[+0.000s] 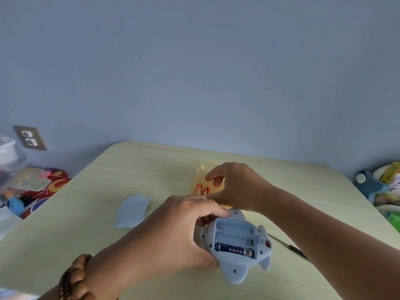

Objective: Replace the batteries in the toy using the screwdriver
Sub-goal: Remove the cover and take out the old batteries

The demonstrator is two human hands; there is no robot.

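A pale blue toy (237, 265) lies belly-up on the table, and my left hand (173, 234) grips its left side. Its open battery bay (234, 237) holds one dark blue battery (236, 250) in the nearest slot; the two other slots are bare. My right hand (236, 187) hovers beyond the toy over two orange batteries (202, 189) inside a clear yellowish wrapper (205, 169), fingers curled and apart; whether they touch it is unclear. The removed battery cover (132, 211) rests to the left. A screwdriver (290, 247) lies right of the toy, partly hidden by my right forearm.
The light green table (86, 224) stands against a blue wall with a socket plate (30, 137). Colourful toys and a clear container (32, 185) crowd the left side. More toys and packages (385, 187) sit off the right edge.
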